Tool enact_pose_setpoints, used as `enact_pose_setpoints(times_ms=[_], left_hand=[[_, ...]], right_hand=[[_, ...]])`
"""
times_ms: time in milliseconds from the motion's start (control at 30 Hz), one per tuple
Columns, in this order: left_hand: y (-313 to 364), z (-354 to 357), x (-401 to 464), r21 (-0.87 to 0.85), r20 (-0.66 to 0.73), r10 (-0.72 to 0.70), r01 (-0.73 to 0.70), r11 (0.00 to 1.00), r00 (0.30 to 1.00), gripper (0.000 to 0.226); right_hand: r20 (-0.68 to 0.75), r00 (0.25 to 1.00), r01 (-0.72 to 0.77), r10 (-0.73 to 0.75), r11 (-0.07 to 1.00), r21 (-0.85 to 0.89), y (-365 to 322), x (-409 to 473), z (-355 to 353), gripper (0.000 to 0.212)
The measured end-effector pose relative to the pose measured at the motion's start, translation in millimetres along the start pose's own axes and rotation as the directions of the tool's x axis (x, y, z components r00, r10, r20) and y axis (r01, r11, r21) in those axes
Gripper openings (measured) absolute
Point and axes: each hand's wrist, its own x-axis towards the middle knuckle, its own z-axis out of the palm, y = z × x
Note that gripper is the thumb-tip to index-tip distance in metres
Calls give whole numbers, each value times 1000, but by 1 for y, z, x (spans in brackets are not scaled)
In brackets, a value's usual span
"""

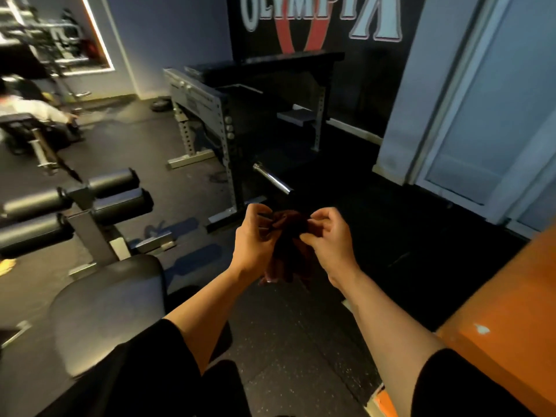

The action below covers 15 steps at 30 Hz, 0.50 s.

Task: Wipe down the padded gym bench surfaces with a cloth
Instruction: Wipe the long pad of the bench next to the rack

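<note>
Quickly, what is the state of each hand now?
Left hand: grip pinching the dark reddish-brown fabric cloth.
Right hand: grip pinching the same cloth.

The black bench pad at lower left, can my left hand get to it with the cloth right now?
Probably yes: the bench pad lies uncovered just below-left of the left hand, which already pinches the cloth.

Grey steel rack (207,115) w/ chrome bar (272,179) sticking out, mid-frame. Black wall banner (319,22) behind, lettering cut off at top. Orange surface (496,296) at right. Seated person (27,106) far left; lit mirror (57,31) above.
</note>
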Motion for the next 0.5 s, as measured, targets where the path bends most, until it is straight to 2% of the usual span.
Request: enact_pose_setpoints(times_ms=[167,300,367,500], left_hand=[[-9,-16,43,20,-125,21,-19,1000,992,35],[-17,-13,107,-25,-231,80,-88,996,970,24],[-24,-14,146,-34,-241,107,-119,992,965,30],[-56,-34,237,-18,-183,145,-151,988,972,60]], right_hand=[[130,985,124,-113,990,-73,-5,50,30,23],[203,968,166,-146,983,-81,-11,110,46,41],[248,958,170,-143,981,-92,-12,152,59,48],[291,945,187,-151,977,-100,-15,254,102,55]])
